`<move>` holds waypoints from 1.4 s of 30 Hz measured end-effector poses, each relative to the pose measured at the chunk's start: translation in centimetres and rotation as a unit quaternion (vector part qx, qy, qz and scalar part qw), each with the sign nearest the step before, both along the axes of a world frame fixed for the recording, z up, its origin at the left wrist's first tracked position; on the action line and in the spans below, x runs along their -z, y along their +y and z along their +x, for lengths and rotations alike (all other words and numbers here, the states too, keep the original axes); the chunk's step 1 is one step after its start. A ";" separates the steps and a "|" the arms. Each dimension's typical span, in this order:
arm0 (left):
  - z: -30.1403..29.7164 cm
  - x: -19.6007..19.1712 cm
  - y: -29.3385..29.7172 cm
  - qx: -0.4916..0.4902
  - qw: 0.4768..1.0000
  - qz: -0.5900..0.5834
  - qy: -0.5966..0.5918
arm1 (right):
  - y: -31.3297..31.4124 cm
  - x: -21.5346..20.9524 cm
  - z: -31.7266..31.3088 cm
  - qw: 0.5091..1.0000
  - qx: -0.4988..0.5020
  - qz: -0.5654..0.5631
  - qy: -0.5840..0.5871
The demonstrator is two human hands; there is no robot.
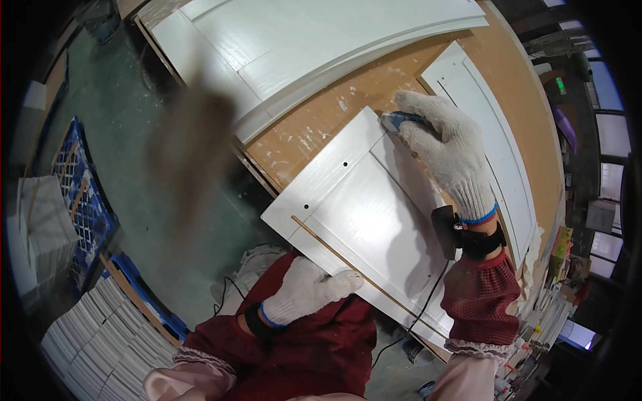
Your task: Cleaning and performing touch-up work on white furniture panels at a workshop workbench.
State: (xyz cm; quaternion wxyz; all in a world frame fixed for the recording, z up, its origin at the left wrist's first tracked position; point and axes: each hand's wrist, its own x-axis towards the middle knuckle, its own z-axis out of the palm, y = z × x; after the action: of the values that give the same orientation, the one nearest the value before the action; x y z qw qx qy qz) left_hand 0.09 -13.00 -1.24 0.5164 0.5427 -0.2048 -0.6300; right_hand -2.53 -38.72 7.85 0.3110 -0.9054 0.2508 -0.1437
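Note:
A white cabinet door panel (pixel 338 192) with a recessed centre, small dark holes and a brown groove along its near side lies slanted on the brown workbench. My left hand (pixel 309 287), in a white knitted glove, is closed on the panel's near edge, thumb on top; the fingers underneath are partly hidden. Over the panel's far corner, my gloved right hand (pixel 445 144) grips a small blue pad (pixel 401 121), mostly covered by the fingers. It touches or hovers just above the panel's edge; I cannot tell which. A black device (pixel 445 230) is strapped at my right wrist.
Larger white panels (pixel 267 47) are stacked at the far left of the brown workbench (pixel 304 137). A narrow white panel (pixel 495 144) lies to the right. Stacked white boards (pixel 110 344) and a blue plastic pallet (pixel 83 200) stand on the left floor. A blurred brown shape (pixel 194 134) blocks part of the view.

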 end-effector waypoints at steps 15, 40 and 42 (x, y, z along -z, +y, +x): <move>0.4 -0.5 -0.1 0.016 1.000 0.013 0.005 | 0.1 0.3 2.0 0.999 -0.004 -0.036 0.003; 0.2 -0.2 -0.1 0.016 1.000 0.007 -0.009 | 1.6 -0.4 3.6 0.996 0.012 -0.041 0.080; 0.2 -0.2 -0.2 0.021 1.000 0.008 -0.011 | 1.3 0.7 3.3 0.998 0.003 -0.063 -0.016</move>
State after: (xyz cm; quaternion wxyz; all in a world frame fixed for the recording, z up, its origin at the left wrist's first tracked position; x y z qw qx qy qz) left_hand 0.30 -13.16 -1.01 0.4965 0.5496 -0.2169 -0.6359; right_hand 0.78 -37.39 7.14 0.2566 -0.9200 0.2390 -0.1752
